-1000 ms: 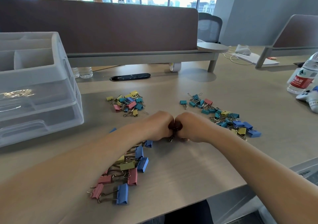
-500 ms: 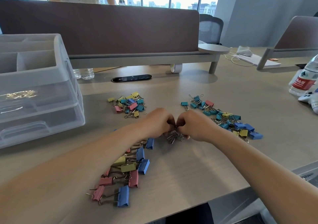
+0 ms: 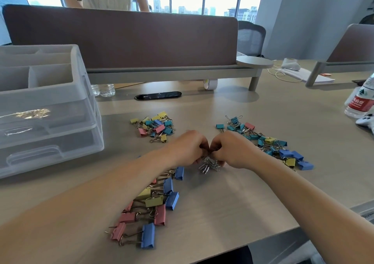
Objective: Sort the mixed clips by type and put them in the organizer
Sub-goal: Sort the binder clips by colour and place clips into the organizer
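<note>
Both hands are curled, knuckles up and fingertips nearly meeting. The left hand [image 3: 188,148] and right hand [image 3: 230,150] each pinch the top of a small tangle of silver clips [image 3: 208,165], whose lower ends rest on the desk [image 3: 232,207] between the wrists. How many clips either hand has hold of cannot be told.

A pile of large binder clips [image 3: 153,207] in blue, pink and yellow lies partly under the left forearm. A pile of small clips [image 3: 156,126] sits beyond the left hand. A third pile [image 3: 271,144] stretches beside and behind the right wrist.

The organizer [image 3: 50,109], clear plastic with drawers and open top compartments, stands well to the left. Something gold glints through its upper drawer. A bottle [image 3: 362,101] stands at the far right.
</note>
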Action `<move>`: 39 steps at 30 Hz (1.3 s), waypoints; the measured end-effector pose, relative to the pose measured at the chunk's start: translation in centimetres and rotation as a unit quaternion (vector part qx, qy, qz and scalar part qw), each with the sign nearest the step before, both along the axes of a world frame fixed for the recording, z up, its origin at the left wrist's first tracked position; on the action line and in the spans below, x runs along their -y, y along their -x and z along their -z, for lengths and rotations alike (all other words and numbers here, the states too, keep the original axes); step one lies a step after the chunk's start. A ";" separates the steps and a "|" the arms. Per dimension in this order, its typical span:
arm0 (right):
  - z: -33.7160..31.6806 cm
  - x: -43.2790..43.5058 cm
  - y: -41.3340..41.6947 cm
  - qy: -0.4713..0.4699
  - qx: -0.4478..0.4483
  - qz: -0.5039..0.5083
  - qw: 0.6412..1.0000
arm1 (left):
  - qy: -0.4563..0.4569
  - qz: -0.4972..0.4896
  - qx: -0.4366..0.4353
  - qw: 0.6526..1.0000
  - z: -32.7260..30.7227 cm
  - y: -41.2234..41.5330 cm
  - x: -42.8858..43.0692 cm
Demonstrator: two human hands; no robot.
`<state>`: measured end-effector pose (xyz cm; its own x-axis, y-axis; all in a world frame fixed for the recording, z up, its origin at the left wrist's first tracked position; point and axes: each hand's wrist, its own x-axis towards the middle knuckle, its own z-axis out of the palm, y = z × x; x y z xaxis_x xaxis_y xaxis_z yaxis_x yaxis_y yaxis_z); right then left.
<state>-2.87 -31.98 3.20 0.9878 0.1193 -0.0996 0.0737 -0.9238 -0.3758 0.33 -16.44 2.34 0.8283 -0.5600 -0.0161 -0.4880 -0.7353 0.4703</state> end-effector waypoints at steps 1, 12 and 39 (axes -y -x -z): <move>0.0 0.0 0.0 -0.002 -0.002 0.002 1.000 | -0.003 0.000 0.001 1.000 0.0 0.0 -0.1; -0.3 -0.3 0.1 -0.045 -0.010 0.010 0.999 | 0.021 0.015 -0.024 0.999 -0.2 -0.4 -0.6; -18.5 -24.3 -9.0 -0.155 0.075 -0.195 0.965 | 0.017 -0.177 0.116 0.977 -19.8 -2.6 -25.0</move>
<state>6.14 -7.70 21.68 0.8618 0.4870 0.1420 0.4692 -0.6587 -0.5881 2.91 8.58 22.10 0.9495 -0.2348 0.2082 -0.3022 -0.8628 0.4053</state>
